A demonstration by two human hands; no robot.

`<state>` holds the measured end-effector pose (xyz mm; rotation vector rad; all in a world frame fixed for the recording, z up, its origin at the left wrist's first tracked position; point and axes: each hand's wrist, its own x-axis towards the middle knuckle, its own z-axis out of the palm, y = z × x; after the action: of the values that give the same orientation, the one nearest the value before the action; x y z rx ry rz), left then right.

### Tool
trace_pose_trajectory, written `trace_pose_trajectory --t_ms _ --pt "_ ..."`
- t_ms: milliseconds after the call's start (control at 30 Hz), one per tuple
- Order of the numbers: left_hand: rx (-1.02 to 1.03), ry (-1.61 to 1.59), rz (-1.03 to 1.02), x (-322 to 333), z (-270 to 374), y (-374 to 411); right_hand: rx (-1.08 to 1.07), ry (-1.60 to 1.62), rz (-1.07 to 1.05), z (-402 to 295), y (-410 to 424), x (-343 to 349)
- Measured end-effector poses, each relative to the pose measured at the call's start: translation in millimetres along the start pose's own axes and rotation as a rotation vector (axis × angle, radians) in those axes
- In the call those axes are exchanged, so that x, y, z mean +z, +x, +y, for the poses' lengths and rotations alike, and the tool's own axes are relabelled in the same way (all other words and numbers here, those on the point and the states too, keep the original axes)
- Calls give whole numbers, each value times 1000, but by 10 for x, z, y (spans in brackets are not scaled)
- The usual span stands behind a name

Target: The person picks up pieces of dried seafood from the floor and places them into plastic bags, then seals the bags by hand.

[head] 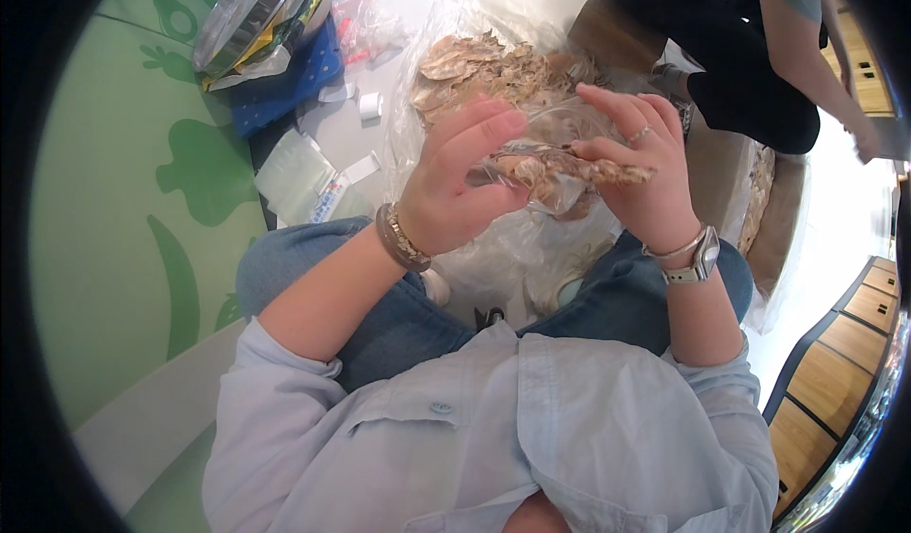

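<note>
Between my hands is a clear plastic bag (562, 121) with dried, tan, flaky food pieces (530, 171) in or against it. My left hand (466, 177) holds the bag's left side between thumb and fingers. My right hand (644, 156) is at its right side, fingers curled, with a dried tan strip (615, 173) beside the thumb and palm. Beyond them, a large heap of similar dried pieces (470, 70) lies in a large clear plastic liner (398, 134). Whether the pieces are fish or something else, I cannot tell.
At the upper left, a round clear container (249, 17) rests by a blue dotted box (292, 81). Clear small bags (295, 177) and a white roll (370, 106) lie left of the heap. A cardboard box (719, 170) stands right; another person (754, 49) is beyond it.
</note>
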<state>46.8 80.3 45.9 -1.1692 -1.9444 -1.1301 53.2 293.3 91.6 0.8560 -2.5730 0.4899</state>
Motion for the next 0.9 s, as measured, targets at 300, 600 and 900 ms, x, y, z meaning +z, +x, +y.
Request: trace_pose_trajectory --t_ms 300,600,900 --pt "88 -59 -3 -4 83 9 307 733 -425 46 -156 121" --pt "-108 0 -89 -62 24 80 253 678 -588 259 -135 33" --pt "-249 75 -147 -18 -66 79 146 109 -375 75 -127 -10"
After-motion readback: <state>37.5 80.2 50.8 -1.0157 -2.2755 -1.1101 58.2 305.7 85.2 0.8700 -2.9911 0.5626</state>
